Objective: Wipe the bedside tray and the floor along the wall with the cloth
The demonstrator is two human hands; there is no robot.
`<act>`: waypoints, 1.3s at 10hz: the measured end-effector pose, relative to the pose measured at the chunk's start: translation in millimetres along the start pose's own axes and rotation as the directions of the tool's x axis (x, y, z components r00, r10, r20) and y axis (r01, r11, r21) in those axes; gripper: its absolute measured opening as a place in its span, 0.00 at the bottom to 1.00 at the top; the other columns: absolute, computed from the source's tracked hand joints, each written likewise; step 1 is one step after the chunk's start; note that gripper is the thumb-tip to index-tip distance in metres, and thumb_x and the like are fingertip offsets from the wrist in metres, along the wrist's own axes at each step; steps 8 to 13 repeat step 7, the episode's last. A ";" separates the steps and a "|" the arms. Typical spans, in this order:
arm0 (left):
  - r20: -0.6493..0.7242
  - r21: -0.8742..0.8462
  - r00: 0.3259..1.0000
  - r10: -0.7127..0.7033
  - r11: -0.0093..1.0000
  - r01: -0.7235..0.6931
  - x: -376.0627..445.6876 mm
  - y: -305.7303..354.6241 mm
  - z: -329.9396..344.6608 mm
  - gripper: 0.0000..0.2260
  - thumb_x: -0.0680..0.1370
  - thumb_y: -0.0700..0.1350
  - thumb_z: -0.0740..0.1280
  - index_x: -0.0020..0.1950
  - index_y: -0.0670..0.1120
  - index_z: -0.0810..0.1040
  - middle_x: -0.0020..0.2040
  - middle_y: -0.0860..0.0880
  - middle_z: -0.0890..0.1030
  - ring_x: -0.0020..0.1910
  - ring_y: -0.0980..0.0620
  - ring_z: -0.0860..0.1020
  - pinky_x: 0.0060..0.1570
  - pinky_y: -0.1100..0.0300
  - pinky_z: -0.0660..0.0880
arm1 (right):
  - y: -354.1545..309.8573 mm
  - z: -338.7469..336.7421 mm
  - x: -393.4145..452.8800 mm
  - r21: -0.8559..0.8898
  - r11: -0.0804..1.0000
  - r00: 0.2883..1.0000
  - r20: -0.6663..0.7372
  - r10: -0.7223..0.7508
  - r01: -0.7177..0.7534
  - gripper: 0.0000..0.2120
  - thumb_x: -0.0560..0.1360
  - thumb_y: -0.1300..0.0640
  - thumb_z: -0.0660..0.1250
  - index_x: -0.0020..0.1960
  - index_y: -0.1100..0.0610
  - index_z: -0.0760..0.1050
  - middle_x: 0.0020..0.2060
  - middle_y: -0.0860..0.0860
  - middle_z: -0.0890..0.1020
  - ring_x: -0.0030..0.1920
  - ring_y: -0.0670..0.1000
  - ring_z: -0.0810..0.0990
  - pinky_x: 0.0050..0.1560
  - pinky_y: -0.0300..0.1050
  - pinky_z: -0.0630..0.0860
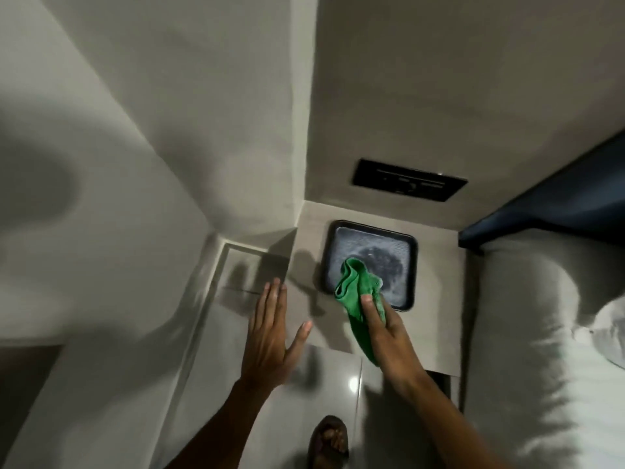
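A dark square tray (399, 236) with a moon picture sits on a grey bedside shelf (436, 299). My right hand (389, 333) grips a bunched green cloth (358, 289); the cloth's upper end lies over the tray's near-left part and its tail hangs down under my palm. My left hand (270, 336) hovers flat with fingers spread, holding nothing, over the shelf's left edge. Glossy floor tiles (324, 394) run below the shelf, along the white wall (101, 231) on the left.
A black switch panel (409, 180) is set in the wall behind the tray. The bed with white bedding (527, 333) and a dark blue headboard (558, 204) fills the right side. My sandalled foot (329, 441) stands on the floor at the bottom.
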State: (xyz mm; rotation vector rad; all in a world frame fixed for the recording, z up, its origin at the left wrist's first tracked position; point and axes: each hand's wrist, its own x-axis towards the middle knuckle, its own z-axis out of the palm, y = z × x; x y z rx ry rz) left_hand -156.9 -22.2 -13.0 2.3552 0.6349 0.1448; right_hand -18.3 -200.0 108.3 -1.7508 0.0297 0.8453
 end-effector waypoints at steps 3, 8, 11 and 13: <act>0.167 0.230 0.986 0.022 0.971 -0.061 71.7 -2.5 83.3 0.45 0.84 0.75 0.44 0.91 0.45 0.45 0.92 0.46 0.43 0.92 0.47 0.42 0.91 0.41 0.48 | 24.7 -32.8 127.1 -0.611 0.790 0.949 -0.216 -0.229 0.051 0.27 0.90 0.45 0.53 0.87 0.52 0.60 0.86 0.59 0.61 0.88 0.62 0.55 0.88 0.66 0.53; 0.152 0.324 0.969 0.193 0.917 -0.233 85.9 -38.6 107.7 0.43 0.87 0.70 0.48 0.90 0.39 0.52 0.92 0.40 0.50 0.92 0.43 0.50 0.89 0.35 0.54 | 99.6 -12.6 165.7 -0.858 0.503 0.950 -0.059 -0.306 0.108 0.34 0.86 0.32 0.44 0.89 0.41 0.47 0.90 0.48 0.42 0.89 0.54 0.36 0.83 0.70 0.27; 0.152 0.324 0.969 0.193 0.917 -0.233 85.9 -38.6 107.7 0.43 0.87 0.70 0.48 0.90 0.39 0.52 0.92 0.40 0.50 0.92 0.43 0.50 0.89 0.35 0.54 | 99.6 -12.6 165.7 -0.858 0.503 0.950 -0.059 -0.306 0.108 0.34 0.86 0.32 0.44 0.89 0.41 0.47 0.90 0.48 0.42 0.89 0.54 0.36 0.83 0.70 0.27; 0.152 0.324 0.969 0.193 0.917 -0.233 85.9 -38.6 107.7 0.43 0.87 0.70 0.48 0.90 0.39 0.52 0.92 0.40 0.50 0.92 0.43 0.50 0.89 0.35 0.54 | 99.6 -12.6 165.7 -0.858 0.503 0.950 -0.059 -0.306 0.108 0.34 0.86 0.32 0.44 0.89 0.41 0.47 0.90 0.48 0.42 0.89 0.54 0.36 0.83 0.70 0.27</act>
